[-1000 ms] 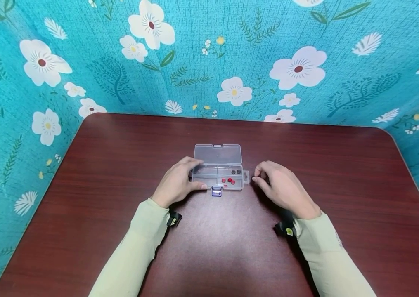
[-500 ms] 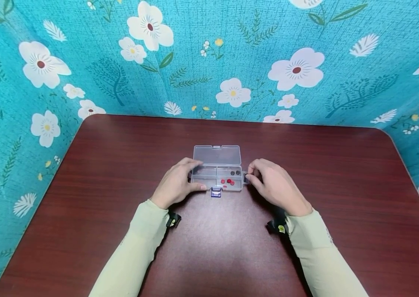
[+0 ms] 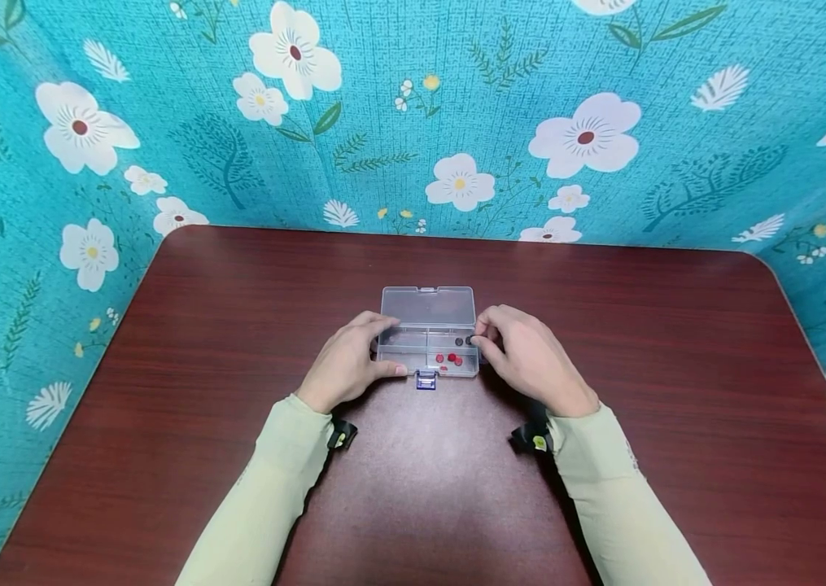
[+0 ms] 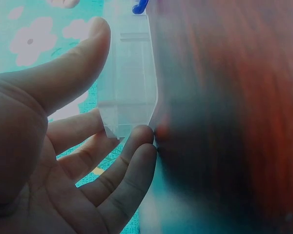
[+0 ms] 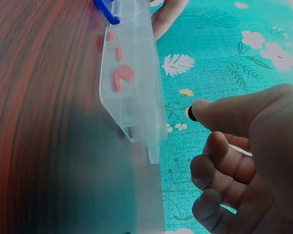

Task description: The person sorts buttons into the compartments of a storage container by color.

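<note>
A clear plastic compartment box (image 3: 405, 356) lies on the table with its lid (image 3: 428, 306) swung up at the back. My left hand (image 3: 343, 362) holds the box's left end, thumb at the front edge and fingers towards the back. Over the box's right end, my right hand (image 3: 533, 354) pinches a small black disc (image 5: 191, 113), like a button, between thumb and a fingertip. In the back right compartment lie dark discs (image 3: 460, 342), partly behind the fingertips. Several red discs (image 3: 452, 358) sit in the front right compartment.
A blue latch (image 3: 426, 380) hangs from the box's front edge. The dark red-brown table (image 3: 273, 277) ends at the back against a turquoise flowered cloth (image 3: 383, 122). Black wrist straps (image 3: 530, 439) sit at both sleeves.
My right hand has moved left with the black disc, from beside the box to over the back right compartment. My left hand has stayed on the box.
</note>
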`<action>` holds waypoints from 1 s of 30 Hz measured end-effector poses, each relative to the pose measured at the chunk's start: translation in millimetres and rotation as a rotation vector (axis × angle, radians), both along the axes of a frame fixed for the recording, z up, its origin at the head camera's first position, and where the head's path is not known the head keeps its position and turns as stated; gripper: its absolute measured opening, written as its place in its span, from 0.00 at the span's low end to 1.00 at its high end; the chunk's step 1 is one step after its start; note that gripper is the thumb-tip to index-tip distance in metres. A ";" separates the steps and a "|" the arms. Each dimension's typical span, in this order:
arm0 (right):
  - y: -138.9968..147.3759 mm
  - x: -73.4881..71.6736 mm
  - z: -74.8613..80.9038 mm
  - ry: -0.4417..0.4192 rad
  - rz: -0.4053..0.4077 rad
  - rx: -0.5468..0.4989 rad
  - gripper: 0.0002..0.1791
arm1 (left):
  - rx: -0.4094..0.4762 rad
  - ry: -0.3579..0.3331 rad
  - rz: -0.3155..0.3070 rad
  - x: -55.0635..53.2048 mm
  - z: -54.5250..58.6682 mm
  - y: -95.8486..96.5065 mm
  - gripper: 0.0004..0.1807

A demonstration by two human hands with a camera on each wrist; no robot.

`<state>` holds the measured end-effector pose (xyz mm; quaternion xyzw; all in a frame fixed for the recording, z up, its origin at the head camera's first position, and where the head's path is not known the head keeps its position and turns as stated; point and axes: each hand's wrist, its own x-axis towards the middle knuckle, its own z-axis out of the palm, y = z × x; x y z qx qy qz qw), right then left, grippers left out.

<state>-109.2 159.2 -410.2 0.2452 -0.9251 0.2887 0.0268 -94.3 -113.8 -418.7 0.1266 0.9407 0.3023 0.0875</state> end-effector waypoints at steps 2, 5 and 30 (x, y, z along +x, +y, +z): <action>-2.3 -1.0 -0.6 -0.009 -0.001 0.002 0.06 | 0.002 -0.002 0.001 0.1 0.3 0.1 0.38; -5.5 -2.3 -1.4 -0.024 0.001 0.004 0.06 | 0.005 -0.006 0.003 0.4 0.3 0.0 0.38; -23.9 -10.5 -3.4 -0.067 0.027 0.006 0.05 | 0.015 -0.008 0.004 0.5 1.4 0.9 0.38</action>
